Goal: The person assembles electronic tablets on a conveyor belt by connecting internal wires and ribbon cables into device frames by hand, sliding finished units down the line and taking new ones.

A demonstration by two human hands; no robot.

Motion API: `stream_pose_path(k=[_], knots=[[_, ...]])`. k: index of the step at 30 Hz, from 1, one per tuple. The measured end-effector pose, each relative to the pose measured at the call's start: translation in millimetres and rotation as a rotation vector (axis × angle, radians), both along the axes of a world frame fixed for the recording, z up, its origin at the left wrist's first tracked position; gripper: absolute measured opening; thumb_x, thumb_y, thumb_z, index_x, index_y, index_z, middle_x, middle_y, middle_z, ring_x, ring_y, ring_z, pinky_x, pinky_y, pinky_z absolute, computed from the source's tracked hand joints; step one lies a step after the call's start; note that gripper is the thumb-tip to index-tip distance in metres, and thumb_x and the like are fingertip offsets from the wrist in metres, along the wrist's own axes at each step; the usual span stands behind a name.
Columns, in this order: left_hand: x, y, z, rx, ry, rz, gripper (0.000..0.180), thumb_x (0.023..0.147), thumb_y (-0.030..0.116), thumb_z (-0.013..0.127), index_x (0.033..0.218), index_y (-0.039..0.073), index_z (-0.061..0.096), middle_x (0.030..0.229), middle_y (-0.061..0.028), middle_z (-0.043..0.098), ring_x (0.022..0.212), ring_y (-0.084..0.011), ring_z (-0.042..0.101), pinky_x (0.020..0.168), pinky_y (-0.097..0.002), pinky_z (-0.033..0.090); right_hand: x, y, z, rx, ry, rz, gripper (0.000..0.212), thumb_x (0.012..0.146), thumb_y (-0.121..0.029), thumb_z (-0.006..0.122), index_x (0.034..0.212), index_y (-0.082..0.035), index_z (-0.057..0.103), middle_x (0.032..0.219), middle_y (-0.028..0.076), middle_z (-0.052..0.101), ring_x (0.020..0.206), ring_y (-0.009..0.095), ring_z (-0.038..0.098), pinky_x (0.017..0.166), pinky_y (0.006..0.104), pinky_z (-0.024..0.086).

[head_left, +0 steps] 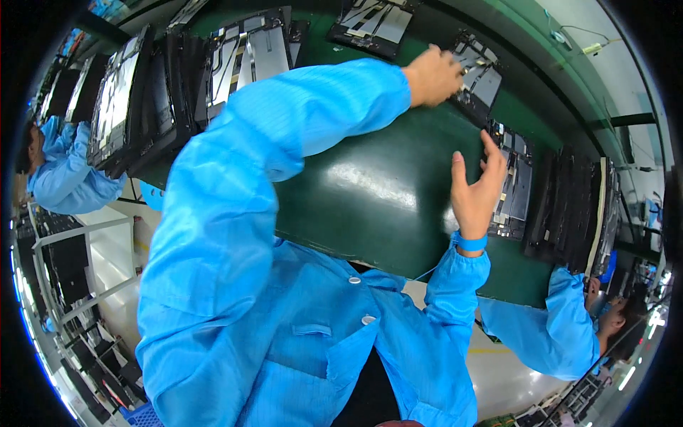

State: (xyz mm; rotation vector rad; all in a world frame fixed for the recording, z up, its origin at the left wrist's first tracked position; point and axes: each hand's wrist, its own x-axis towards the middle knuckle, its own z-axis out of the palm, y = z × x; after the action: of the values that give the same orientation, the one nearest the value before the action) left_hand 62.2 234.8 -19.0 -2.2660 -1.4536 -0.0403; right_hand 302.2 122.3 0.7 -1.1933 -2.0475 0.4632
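My left hand reaches across to the far right of the bench, its fingers curled at the left edge of a tablet-like display panel. This panel has a black frame, silver plates and thin ribbon cables, and it lies at a slant. My fingertips are partly hidden against it. Nearer to me, my right hand is raised with thumb and fingers apart, holding nothing, a blue band around its wrist. Just right of that hand, partly behind it, lies another such panel.
The green bench top spreads before me. A similar panel lies at the far edge. Several panels stand stacked at the left, and a dark row stands at the right. People in blue sleeves work on both sides.
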Motion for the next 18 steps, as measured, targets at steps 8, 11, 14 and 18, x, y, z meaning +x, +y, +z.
stream_pose_path(k=[8,11,14,18], knots=[[-140,97,-7,-0.672,-0.404,0.613,0.087,0.086,0.073,0.085,0.129,-0.002,0.078,0.127,-0.0253,0.079,0.120,-0.0417,0.074,0.104,-0.0520,0.058,1,-16,-51,0.082,0.034,0.025,0.059,0.083,-0.004,0.075,0.141,-0.006,0.065,0.138,0.019,0.064,0.135,0.041,0.055,0.117,0.0541,0.040],[-255,99,-59,-0.460,-0.240,0.383,0.075,0.086,0.069,0.085,0.115,0.000,0.084,0.118,-0.0224,0.082,0.108,-0.0433,0.077,0.098,-0.0502,0.060,-32,-14,-51,0.056,0.137,0.120,0.056,0.081,-0.003,0.074,0.136,-0.006,0.068,0.134,0.019,0.064,0.132,0.042,0.055,0.116,0.0548,0.042],[-258,124,-66,-0.758,-0.835,0.755,0.092,0.083,0.071,0.089,0.117,-0.014,0.079,0.114,-0.0282,0.081,0.112,-0.0362,0.078,0.100,-0.0478,0.059,-25,-4,-62,0.015,0.151,0.034,0.059,0.082,-0.004,0.074,0.140,-0.006,0.063,0.138,0.020,0.056,0.131,0.044,0.051,0.110,0.0563,0.044],[-343,129,-96,-0.535,-0.843,0.910,0.147,0.074,0.083,0.086,0.167,-0.014,0.027,0.160,-0.0350,0.053,0.152,-0.0412,0.051,0.124,-0.0475,0.043,-23,-6,-54,0.036,0.140,-0.046,0.057,0.085,-0.003,0.073,0.140,-0.003,0.061,0.139,0.022,0.052,0.131,0.044,0.050,0.106,0.0553,0.045]])
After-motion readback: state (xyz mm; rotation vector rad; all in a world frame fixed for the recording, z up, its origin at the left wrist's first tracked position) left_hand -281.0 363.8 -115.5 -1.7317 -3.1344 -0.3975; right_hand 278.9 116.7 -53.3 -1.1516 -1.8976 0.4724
